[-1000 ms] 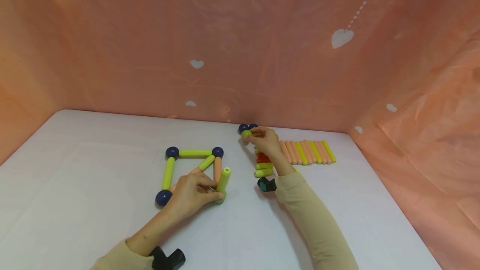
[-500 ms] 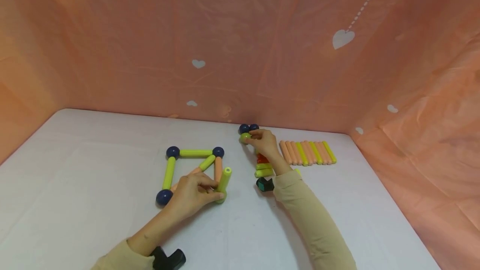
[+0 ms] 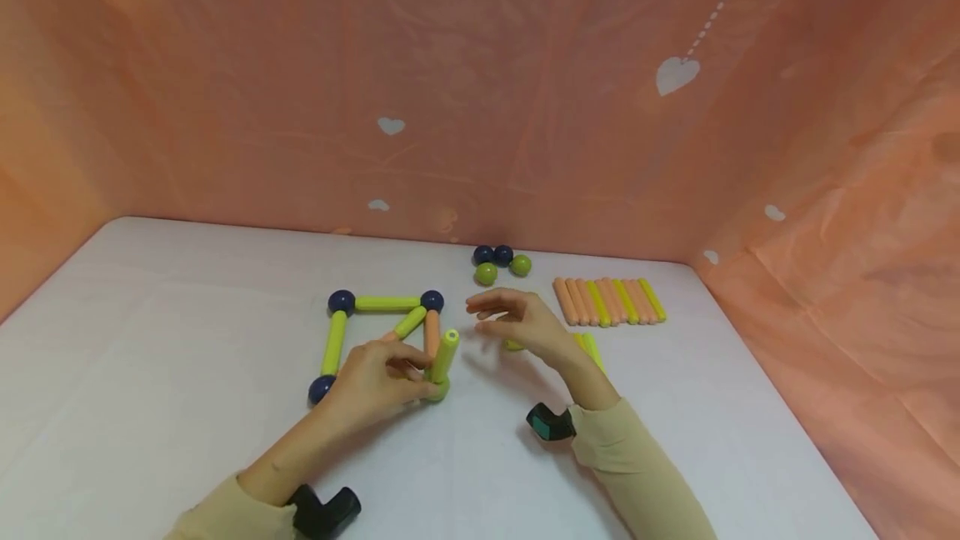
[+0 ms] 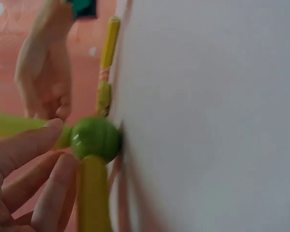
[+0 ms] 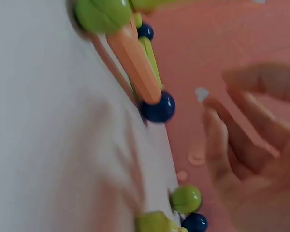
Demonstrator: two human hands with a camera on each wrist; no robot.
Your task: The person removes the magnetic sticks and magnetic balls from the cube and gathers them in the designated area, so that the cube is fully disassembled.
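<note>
Stick frame [image 3: 387,304] under the left hand [image 3: 371,382], right hand [image 3: 528,327] raised beside it.
The left hand hides the frame's near side, overlaps a blue ball [image 3: 320,390], and pinches the foot of an upright stick [image 3: 446,353], its top cut off in the left wrist view; the right hand's fingers, spread apart, partly cover green sticks [image 3: 591,350].

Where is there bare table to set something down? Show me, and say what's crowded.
Free: the tabletop left of the stick-and-ball frame; the strip between left sleeve and right sleeve; the patch right of the right sleeve. Crowded: the frame, with the left hand there, and around the loose balls, stick row and right hand.
</note>
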